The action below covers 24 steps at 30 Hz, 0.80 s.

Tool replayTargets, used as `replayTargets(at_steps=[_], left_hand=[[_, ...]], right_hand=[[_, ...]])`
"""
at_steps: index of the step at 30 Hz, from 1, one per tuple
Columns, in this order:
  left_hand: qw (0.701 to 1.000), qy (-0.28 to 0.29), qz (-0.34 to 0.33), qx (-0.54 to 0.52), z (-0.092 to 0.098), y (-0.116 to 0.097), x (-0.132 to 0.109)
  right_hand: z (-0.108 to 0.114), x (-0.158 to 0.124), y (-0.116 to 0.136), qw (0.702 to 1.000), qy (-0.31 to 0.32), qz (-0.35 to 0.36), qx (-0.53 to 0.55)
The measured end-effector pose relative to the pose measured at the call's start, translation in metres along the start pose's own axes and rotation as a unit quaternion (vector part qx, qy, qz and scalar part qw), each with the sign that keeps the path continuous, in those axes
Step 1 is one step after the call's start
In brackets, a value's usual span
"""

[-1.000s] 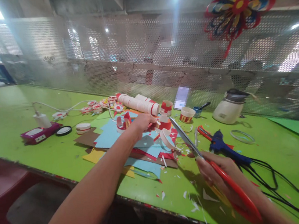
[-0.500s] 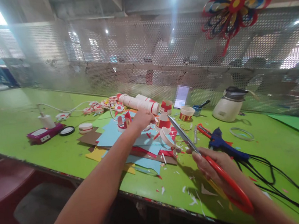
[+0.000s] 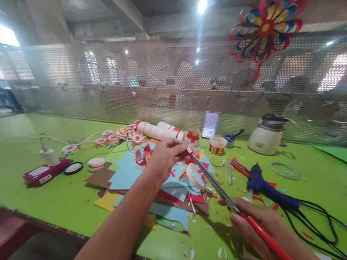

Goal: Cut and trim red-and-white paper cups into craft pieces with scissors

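Note:
My left hand point(image 3: 168, 155) is closed in a pinch above the pile of light blue paper point(image 3: 123, 175), with a small white and red piece point(image 3: 189, 149) at its fingertips. Scissors point(image 3: 215, 184) with red handles are in my right hand point(image 3: 253, 217), their blades pointing up and left. The blade tips reach the small piece by my left fingertips. Beneath the hands lie a white paper ring point(image 3: 194, 178) and red scraps. White rolled strips point(image 3: 157, 131) lie just behind my left hand.
A blue glue gun point(image 3: 261, 182) with black cords lies right of the scissors. Farther back stand a paper cup point(image 3: 217, 144), a phone point(image 3: 210, 124) and a white kettle point(image 3: 266, 136). At left are a purple power strip point(image 3: 45, 171) and a red chair point(image 3: 1, 240).
My left hand has come back from the white rolls toward the scissors, with a small piece now at its fingertips. The blade tips now meet that piece. The camera view has tilted up.

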State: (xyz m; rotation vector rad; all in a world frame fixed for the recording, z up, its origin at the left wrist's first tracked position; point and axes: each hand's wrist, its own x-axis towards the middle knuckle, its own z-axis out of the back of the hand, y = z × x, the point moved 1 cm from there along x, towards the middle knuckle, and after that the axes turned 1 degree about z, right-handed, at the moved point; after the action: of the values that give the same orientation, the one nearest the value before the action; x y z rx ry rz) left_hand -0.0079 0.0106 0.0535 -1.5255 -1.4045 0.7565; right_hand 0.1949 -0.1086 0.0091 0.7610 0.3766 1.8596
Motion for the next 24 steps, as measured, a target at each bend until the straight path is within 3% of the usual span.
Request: replayTargets(at_steps=[9,15,24], left_hand=[[1.0,-0.014,0.005,-0.01,-0.012,0.0,-0.013],[0.999,-0.045,0.008,-0.025,-0.015,-0.001,-0.016],[0.998,-0.047,0.005,-0.045,-0.018,0.002,-0.017]], right_hand=[[-0.005,-0.001,0.0,0.999,-0.008,-0.013,0.032],[-0.007,-0.002,-0.002,1.0,-0.022,-0.006,-0.012],[-0.01,-0.002,0.002,0.999,-0.046,-0.023,-0.009]])
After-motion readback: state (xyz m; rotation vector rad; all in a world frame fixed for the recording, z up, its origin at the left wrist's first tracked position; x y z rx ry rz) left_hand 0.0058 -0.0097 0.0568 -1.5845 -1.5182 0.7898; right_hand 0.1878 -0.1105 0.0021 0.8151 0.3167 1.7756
